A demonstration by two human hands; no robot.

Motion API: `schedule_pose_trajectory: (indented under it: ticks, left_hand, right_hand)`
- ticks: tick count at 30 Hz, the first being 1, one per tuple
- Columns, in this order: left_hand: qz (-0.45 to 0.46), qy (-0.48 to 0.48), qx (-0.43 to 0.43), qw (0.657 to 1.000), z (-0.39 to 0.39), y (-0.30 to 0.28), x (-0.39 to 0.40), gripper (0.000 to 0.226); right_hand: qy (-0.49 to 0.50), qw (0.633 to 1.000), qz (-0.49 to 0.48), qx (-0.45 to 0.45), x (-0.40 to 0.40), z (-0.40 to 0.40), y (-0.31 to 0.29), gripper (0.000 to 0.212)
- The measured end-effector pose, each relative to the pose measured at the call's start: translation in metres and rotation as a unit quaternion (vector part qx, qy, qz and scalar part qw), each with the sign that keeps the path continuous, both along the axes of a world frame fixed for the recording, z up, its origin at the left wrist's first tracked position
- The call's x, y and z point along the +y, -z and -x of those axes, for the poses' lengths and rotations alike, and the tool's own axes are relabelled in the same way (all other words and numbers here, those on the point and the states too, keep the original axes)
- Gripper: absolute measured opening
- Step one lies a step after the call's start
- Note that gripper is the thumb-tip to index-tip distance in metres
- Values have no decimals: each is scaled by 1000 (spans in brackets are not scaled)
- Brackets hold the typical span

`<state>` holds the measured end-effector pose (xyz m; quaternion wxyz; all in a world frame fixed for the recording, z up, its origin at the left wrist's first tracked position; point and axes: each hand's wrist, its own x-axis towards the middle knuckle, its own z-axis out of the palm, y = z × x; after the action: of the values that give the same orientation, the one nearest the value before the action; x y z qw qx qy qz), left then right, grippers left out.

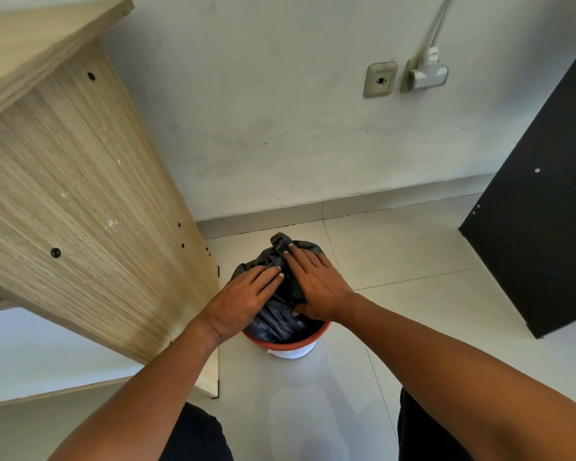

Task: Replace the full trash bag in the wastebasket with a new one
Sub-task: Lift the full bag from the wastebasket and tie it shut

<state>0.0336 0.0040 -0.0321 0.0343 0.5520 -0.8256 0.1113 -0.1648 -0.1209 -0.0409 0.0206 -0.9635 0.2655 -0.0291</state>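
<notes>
A small wastebasket (288, 347) with an orange-red rim and white body stands on the tiled floor near the wall. A full black trash bag (280, 322), knotted at the top, bulges out of it. My left hand (243, 299) lies flat on the bag's left side with fingers stretched out. My right hand (316, 281) presses on the right side, fingers reaching toward the knot (279, 241), thumb tucked into a fold of plastic. No new bag is in sight.
A light wood desk side panel (80, 194) stands close on the left of the basket. A black cabinet panel (539, 211) stands at the right. The wall behind carries a socket with a white plug (428, 76). My knees are at the bottom edge.
</notes>
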Motion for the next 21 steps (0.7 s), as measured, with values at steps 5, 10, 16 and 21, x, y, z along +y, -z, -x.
schedule_pose_trajectory:
  ticks: [5, 10, 16, 21]
  left_hand:
    - [1, -10, 19, 1000, -4, 3, -2, 70]
    - [1, -108, 54, 993, 4, -3, 1, 61]
    - [-89, -201, 88, 972, 17, -1, -4, 78]
    - [-85, -179, 177, 964, 24, -9, -7, 49]
  right_hand:
    - [8, 999, -46, 1, -3, -10, -4, 88]
    - [13, 996, -76, -37, -2, -8, -3, 41]
    - [50, 986, -122, -106, 5, -2, -3, 40]
    - [92, 957, -230, -151, 2, 8, -15, 57]
